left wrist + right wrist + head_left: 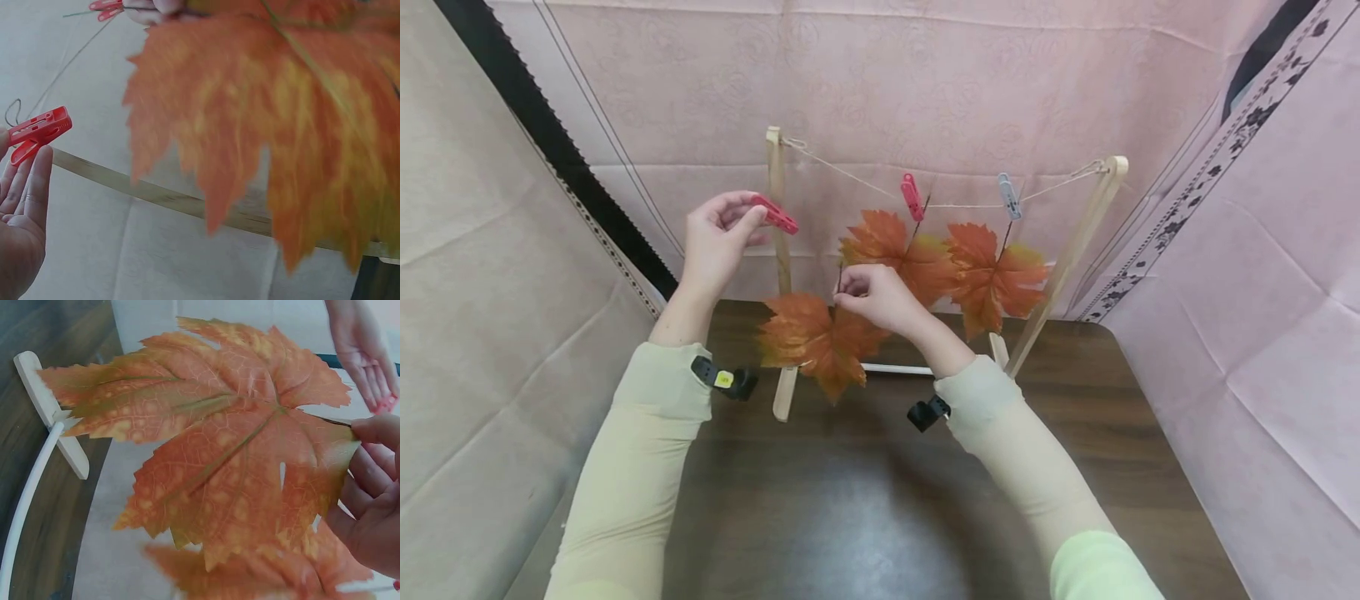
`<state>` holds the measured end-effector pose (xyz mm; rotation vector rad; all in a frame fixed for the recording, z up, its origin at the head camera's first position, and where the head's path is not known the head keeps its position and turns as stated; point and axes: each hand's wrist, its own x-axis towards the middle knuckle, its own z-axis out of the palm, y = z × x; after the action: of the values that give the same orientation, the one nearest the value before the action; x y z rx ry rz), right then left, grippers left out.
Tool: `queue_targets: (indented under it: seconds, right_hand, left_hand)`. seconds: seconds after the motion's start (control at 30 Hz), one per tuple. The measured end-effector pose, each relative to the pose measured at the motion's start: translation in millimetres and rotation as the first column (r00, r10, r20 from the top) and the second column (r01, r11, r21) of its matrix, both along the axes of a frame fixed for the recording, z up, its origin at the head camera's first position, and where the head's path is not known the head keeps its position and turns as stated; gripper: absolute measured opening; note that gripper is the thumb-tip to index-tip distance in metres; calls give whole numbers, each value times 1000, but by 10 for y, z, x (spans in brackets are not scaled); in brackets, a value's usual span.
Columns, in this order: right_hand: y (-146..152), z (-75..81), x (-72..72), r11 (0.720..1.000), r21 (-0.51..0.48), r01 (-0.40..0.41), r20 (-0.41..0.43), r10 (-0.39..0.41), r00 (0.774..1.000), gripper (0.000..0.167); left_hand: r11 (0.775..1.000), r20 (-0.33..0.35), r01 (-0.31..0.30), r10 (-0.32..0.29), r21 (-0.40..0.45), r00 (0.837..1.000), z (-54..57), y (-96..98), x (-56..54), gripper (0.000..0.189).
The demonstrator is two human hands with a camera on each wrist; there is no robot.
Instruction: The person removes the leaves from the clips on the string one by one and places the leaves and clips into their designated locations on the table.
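Hanging, seemingly: my left hand point(715, 237) pinches a peg point(777, 215), my right hand point(883, 297) a leaf point(816, 337); next, presumably, clip to string point(962, 206).

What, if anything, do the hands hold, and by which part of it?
The left hand holds a red peg by one end; the right hand holds a leaf by its stem.

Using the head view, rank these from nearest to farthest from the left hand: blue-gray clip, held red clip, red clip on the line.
1. Held red clip: pinched by the left hand.
2. Other red clip: right of that hand, on the line.
3. Blue-gray clip: farther right.
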<state>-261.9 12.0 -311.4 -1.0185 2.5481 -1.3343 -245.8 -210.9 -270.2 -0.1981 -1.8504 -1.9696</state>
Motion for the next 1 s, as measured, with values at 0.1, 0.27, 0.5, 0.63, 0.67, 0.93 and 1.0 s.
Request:
queue_targets:
  seconds: [0.1, 0.27, 0.5, 0.63, 0.67, 0.93, 1.0]
  right_hand:
    - [74, 1, 5, 999, -37, -15, 13, 16, 1000, 6]
    - [201, 12, 21, 994, -105, -34, 56, 40, 998, 7]
    - [412, -1, 15, 986, -161, -38, 120, 58, 991, 14]
    - [550, -24, 13, 988, -154, -15, 162, 40, 986, 17]
    - [584, -38, 8, 988, -151, -10, 168, 35, 985, 18]
    - [872, -176, -7, 992, -125, 17, 193, 7, 981, 19]
    - [955, -211, -11, 994, -109, 30, 193, -8, 981, 18]
  left_hand:
    - [1000, 15, 1, -2, 20, 1000, -68, -14, 2, 13]
    - [1000, 28, 8, -9, 28, 1000, -184, -25, 7, 13]
    - [1000, 70, -7, 8, -15, 998, -374, -45, 44, 17]
    - [1000, 103, 9, -7, -14, 995, -488, -61, 83, 12]
    - [1000, 107, 20, -20, -1, 994, -517, -66, 92, 10]
    - [993, 161, 106, -113, 49, 980, -770, -151, 178, 12]
    - [991, 180, 131, -135, 35, 974, -829, -172, 197, 17]
